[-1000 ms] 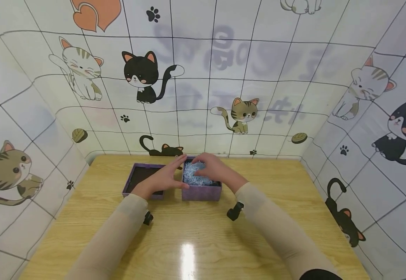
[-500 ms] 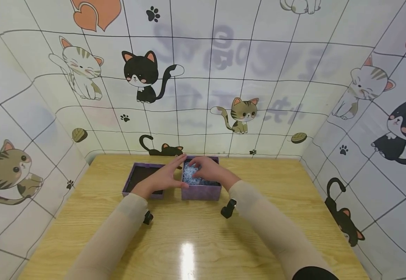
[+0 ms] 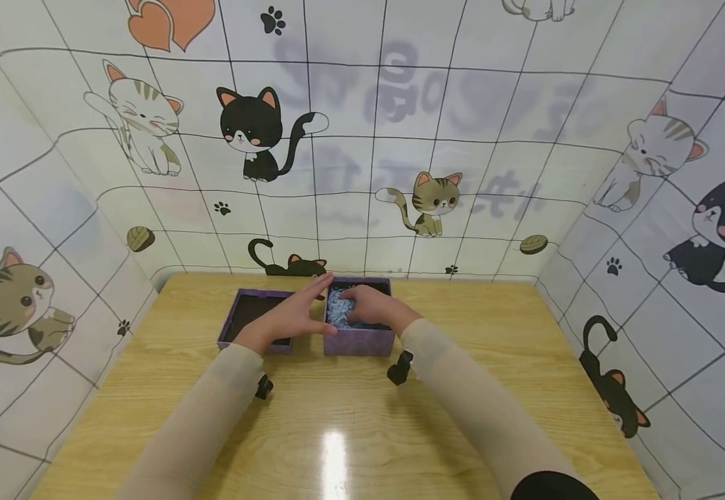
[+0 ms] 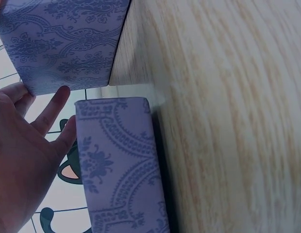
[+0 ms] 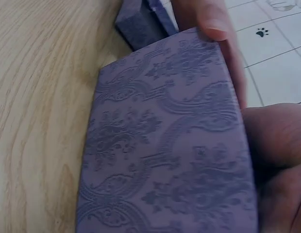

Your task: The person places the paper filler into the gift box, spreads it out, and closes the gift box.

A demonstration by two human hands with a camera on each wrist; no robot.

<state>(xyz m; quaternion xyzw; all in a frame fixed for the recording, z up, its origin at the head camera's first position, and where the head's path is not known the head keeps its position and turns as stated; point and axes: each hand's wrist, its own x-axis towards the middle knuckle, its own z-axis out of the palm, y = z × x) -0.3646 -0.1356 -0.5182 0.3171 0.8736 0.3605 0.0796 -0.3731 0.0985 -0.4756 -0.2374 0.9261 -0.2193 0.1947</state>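
A purple patterned box [image 3: 358, 342] stands at the back of the table, holding light-blue shredded paper [image 3: 337, 309]. My left hand [image 3: 290, 319] spans the box's left side, gripping it with the thumb at the front rim corner and the fingers reaching to the back corner. Inside the box, bent fingers of my right hand [image 3: 371, 307] dip into the shredded paper. Their tips are hidden, so I cannot tell whether they pinch any of it. In the right wrist view the box's front wall [image 5: 165, 136] hides most of that work, and the left thumb [image 5: 214, 24] shows over its corner.
A shallow purple lid [image 3: 244, 316] with a dark inside lies just left of the box, partly under my left hand. Both sit on a wooden table [image 3: 462, 389]. Behind them rises a wall covering [image 3: 350, 173] with a grid and cartoon cats.
My right hand has moved a little left and lower into the box, its fingers deeper in the shredded paper. The left hand and the box have stayed in place.
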